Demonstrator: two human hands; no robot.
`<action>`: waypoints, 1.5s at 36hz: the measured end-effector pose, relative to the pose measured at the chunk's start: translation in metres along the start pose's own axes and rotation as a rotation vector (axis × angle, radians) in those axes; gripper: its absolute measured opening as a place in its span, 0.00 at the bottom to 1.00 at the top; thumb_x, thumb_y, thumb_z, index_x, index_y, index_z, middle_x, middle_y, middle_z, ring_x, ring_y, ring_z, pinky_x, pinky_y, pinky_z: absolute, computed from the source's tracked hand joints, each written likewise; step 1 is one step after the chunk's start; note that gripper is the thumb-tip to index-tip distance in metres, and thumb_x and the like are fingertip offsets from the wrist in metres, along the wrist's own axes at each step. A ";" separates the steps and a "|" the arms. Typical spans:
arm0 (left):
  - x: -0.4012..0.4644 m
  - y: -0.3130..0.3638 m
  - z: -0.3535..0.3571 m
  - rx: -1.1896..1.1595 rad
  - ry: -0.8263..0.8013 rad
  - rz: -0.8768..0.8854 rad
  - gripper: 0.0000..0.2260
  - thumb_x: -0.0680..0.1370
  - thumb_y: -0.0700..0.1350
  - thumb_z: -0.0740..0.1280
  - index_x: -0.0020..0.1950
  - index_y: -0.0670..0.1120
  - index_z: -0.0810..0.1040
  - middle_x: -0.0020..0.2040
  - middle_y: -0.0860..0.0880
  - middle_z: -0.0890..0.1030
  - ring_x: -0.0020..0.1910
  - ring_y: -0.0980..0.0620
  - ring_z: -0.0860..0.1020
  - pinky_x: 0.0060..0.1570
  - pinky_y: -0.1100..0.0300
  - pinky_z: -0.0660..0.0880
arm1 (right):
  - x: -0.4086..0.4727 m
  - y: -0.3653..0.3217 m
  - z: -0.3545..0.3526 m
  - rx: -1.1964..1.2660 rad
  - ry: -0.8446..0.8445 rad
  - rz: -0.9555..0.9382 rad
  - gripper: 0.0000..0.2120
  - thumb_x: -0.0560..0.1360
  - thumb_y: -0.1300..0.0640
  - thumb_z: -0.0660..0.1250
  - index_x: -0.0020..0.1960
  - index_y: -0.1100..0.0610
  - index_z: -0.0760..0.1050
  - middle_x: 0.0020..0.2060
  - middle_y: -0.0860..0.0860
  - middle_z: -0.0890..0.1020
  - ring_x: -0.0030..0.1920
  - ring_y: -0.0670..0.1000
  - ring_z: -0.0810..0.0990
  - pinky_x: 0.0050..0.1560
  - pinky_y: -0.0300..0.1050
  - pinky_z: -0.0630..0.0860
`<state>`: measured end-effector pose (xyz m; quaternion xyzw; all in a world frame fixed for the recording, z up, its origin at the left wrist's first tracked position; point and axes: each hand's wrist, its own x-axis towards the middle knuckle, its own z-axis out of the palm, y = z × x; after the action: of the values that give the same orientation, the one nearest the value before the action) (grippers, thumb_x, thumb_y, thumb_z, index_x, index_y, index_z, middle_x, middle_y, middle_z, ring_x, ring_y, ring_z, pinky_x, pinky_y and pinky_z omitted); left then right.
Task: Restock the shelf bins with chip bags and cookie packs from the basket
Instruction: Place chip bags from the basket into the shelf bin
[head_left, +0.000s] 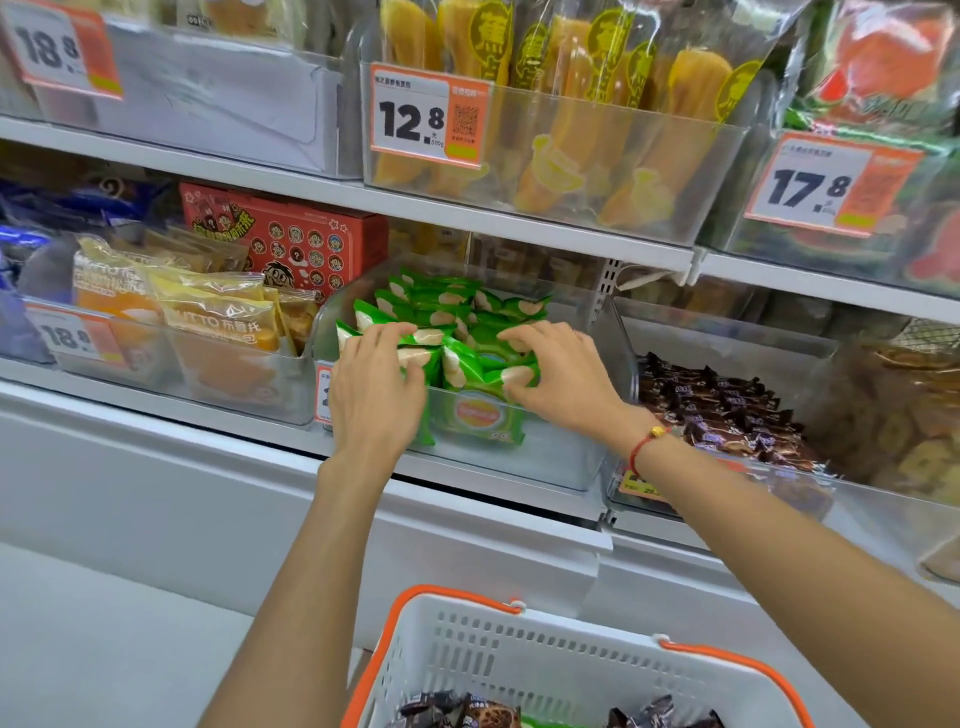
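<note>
Below both arms, the white basket (524, 657) waits with dark packs for reach, while left hand (375, 387) and right hand (558, 376) curl fingers onto green chip bags (480, 415) at the clear bin's (561, 457) front edge, apparently squaring the row.

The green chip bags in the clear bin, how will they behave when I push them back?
The green chip bags look puffed, so probably light and squashy. The glossy film suggests they slide against each other. Standing on edge, they may topple.
</note>
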<state>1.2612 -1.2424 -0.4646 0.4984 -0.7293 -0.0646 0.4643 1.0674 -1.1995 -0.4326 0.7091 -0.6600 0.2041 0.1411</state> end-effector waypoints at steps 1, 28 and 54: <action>-0.002 0.003 -0.002 -0.004 0.009 0.001 0.13 0.79 0.44 0.63 0.63 0.48 0.75 0.61 0.49 0.77 0.61 0.47 0.71 0.52 0.53 0.68 | -0.012 -0.001 -0.001 0.037 0.087 -0.020 0.21 0.71 0.54 0.69 0.64 0.51 0.73 0.55 0.49 0.78 0.58 0.53 0.72 0.56 0.46 0.63; -0.213 -0.014 0.077 0.718 -1.749 0.138 0.23 0.74 0.58 0.70 0.59 0.42 0.78 0.60 0.44 0.80 0.58 0.43 0.78 0.60 0.49 0.74 | -0.304 -0.040 0.164 0.676 -1.124 0.494 0.34 0.73 0.49 0.72 0.74 0.53 0.61 0.70 0.52 0.68 0.66 0.52 0.71 0.55 0.34 0.66; -0.078 0.026 0.030 -0.154 -1.720 -0.708 0.28 0.79 0.67 0.48 0.56 0.48 0.78 0.48 0.52 0.85 0.39 0.62 0.82 0.40 0.66 0.77 | -0.188 0.023 0.009 0.899 -0.616 0.433 0.20 0.68 0.63 0.76 0.58 0.57 0.76 0.50 0.47 0.83 0.49 0.42 0.80 0.49 0.31 0.73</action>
<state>1.2274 -1.1792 -0.5144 0.4402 -0.6218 -0.5975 -0.2503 1.0367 -1.0407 -0.5310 0.5751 -0.6490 0.2726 -0.4169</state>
